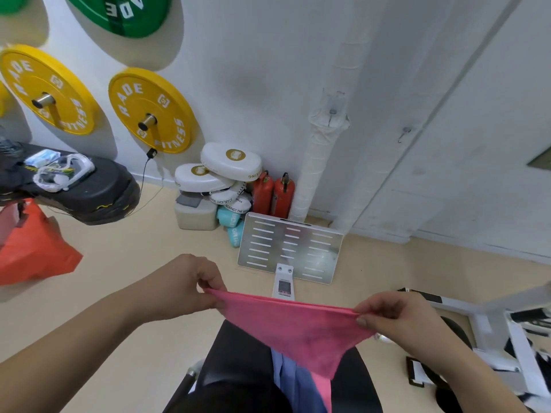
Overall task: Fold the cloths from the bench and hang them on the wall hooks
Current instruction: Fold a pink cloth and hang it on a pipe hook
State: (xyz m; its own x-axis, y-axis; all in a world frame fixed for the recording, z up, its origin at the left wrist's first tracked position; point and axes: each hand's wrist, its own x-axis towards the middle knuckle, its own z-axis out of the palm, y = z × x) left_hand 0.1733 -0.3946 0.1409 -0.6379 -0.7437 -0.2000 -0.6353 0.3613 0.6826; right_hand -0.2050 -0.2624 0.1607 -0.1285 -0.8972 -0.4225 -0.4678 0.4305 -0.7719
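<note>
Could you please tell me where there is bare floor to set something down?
Bare beige floor lies between the orange plastic bag and the slotted metal plate. The corner by the white boxing pads and red extinguishers is crowded.

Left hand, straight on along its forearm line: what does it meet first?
Probably the slotted metal plate ahead of the left hand, which pinches the pink cloth; depth is unclear, so it may pass above it.

A pink cloth [301, 332] stretched wide by its top corners sags above a blue cloth [286, 380] on the black bench [238, 368].
</note>
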